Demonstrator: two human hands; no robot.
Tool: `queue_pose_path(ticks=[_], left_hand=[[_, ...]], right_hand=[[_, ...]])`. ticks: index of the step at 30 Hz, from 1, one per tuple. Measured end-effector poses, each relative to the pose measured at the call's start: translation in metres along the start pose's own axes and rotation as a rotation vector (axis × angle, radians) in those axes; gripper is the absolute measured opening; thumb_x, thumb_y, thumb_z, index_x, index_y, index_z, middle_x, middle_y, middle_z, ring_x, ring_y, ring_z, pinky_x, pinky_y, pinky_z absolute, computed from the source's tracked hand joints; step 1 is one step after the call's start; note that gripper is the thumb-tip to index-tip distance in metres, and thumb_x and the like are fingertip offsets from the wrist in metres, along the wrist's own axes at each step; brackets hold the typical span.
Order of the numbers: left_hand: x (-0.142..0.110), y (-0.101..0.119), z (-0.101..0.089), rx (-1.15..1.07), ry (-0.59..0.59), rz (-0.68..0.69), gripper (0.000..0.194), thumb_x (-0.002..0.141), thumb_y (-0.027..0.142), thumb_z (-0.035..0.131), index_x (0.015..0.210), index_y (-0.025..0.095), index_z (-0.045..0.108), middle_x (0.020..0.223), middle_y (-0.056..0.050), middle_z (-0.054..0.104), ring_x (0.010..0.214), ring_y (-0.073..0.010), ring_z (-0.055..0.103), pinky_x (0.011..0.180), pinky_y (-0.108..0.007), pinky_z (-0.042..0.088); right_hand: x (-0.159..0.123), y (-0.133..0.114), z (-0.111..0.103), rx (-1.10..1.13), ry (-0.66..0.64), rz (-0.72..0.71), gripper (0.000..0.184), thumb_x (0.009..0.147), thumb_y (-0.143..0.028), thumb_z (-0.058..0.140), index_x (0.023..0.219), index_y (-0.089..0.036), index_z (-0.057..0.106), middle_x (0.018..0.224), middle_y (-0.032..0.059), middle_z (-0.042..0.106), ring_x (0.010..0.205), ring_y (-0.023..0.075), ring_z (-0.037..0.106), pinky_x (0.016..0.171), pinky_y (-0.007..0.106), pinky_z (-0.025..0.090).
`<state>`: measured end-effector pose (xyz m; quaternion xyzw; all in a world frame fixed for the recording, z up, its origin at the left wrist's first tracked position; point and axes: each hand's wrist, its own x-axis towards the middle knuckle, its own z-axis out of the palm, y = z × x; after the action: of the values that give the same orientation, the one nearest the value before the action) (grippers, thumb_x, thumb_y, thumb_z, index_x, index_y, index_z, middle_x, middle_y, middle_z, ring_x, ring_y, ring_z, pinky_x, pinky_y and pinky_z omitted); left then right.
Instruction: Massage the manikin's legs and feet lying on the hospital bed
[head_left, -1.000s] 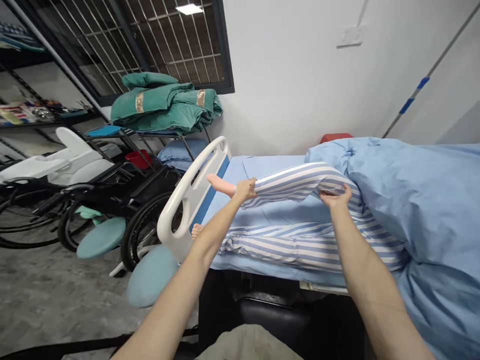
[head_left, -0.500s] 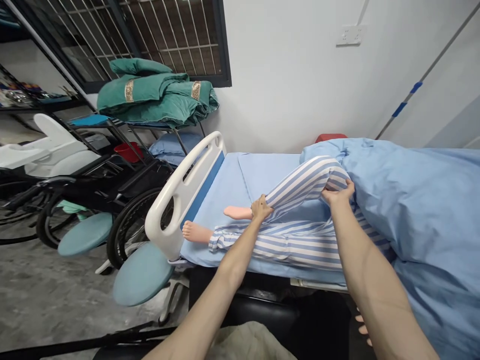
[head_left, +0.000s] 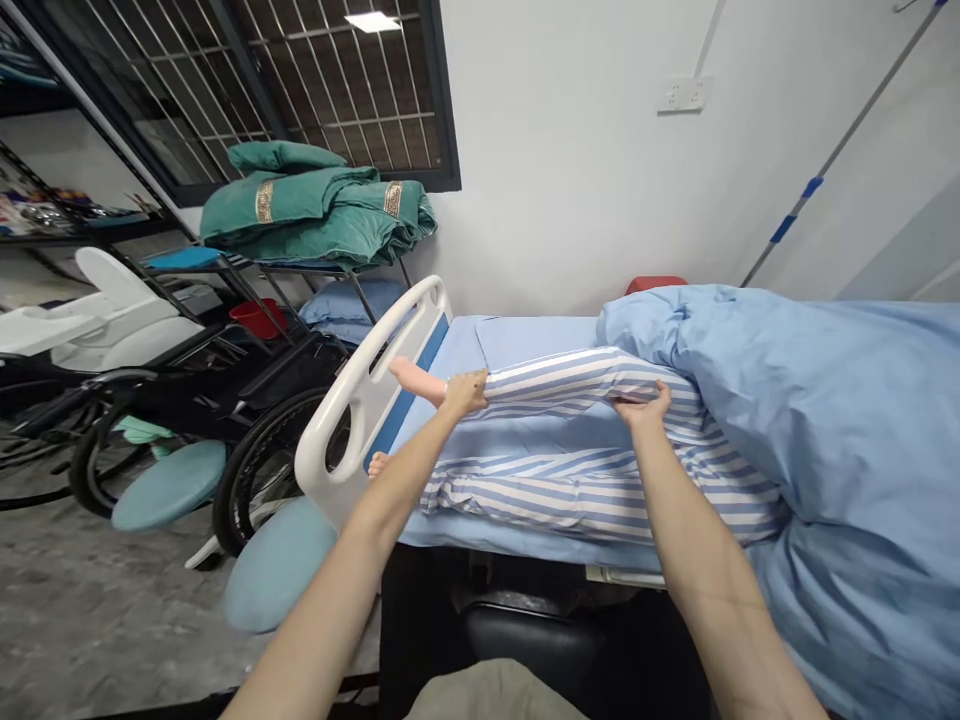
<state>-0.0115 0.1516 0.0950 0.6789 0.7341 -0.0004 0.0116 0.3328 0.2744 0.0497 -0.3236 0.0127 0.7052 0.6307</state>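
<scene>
Raised leg point(head_left: 551, 380): straighter than half a second ago; its foot point(head_left: 416, 380) has swung toward ten o'clock, up by the footboard point(head_left: 364, 425), and its knee point(head_left: 619, 372) has dropped.
Place on bed point(head_left: 532, 335): above the middle, on the twelve o'clock side of the other leg point(head_left: 540, 490); it looks clear of the surface beneath.
Left hand point(head_left: 466, 392): fingers closed narrowly round the trouser end just above the foot.
Right hand point(head_left: 643, 408): a wider cup, holding the knee from six o'clock, thumb up its near side, fingers reaching beneath and partly hidden.
Two-hand hold: probably so that one hand steers the foot end while the other bears weight at the joint and stops the limb sagging.
Quilt point(head_left: 825, 400): bunched toward three o'clock, seemingly to leave both legs uncovered.
Long axis: shin nearly level, three to nine o'clock; thigh slants from the knee toward four.
Foot direction: tip toward ten o'clock; whether it touches the footboard, I cannot tell.
Other leg: flat, roughly alongside, its foot mostly behind the left forearm point(head_left: 360, 540).
</scene>
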Motion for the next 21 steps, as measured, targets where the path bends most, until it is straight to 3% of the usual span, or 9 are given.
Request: queue_pose_path(ticks=[5,8,12,17,21], left_hand=[[0.01,-0.023,-0.037,0.135,0.004,0.085,0.056,0.072,0.017,0.069,0.127,0.016,0.059,0.116,-0.015,0.072,0.102,-0.0305,0.068,0.085,-0.036,0.046],[0.014,-0.02,-0.056,0.274,0.006,0.172,0.052,0.074,0.012,0.066,0.125,0.013,0.06,0.112,-0.017,0.073,0.099,-0.0291,0.069,0.086,-0.035,0.046],[0.013,-0.01,-0.074,0.297,-0.004,0.205,0.05,0.074,0.007,0.066,0.124,0.01,0.061,0.107,-0.017,0.074,0.097,-0.0251,0.068,0.089,-0.034,0.042],[0.011,-0.009,-0.076,0.312,0.052,0.232,0.046,0.075,0.004,0.063,0.121,0.007,0.061,0.107,-0.02,0.073,0.094,-0.0251,0.068,0.096,-0.04,0.036],[0.012,-0.011,-0.063,0.279,0.074,0.19,0.046,0.074,0.013,0.064,0.12,0.011,0.059,0.108,-0.018,0.074,0.097,-0.0291,0.068,0.098,-0.042,0.035]], right_hand=[[0.003,0.026,-0.014,-0.058,0.068,0.053,0.031,0.087,-0.05,0.051,0.104,-0.024,0.058,0.098,0.0038,0.067,0.089,0.0218,0.065,0.072,0.042,0.061],[0.005,0.034,-0.018,-0.079,0.082,0.057,0.029,0.089,-0.049,0.051,0.1,-0.023,0.059,0.093,0.0024,0.068,0.084,0.0204,0.065,0.071,0.038,0.06],[0.007,0.036,-0.02,-0.108,0.131,0.051,0.028,0.088,-0.048,0.052,0.1,-0.024,0.059,0.088,0.0011,0.068,0.08,0.0199,0.065,0.071,0.037,0.059],[0.005,0.033,-0.017,-0.141,0.13,0.044,0.03,0.088,-0.049,0.049,0.102,-0.024,0.058,0.089,0.002,0.067,0.08,0.0209,0.064,0.07,0.038,0.059],[0.001,0.02,-0.004,-0.122,0.158,0.041,0.033,0.09,-0.054,0.048,0.102,-0.024,0.055,0.091,0.0023,0.064,0.082,0.0201,0.063,0.064,0.035,0.059]])
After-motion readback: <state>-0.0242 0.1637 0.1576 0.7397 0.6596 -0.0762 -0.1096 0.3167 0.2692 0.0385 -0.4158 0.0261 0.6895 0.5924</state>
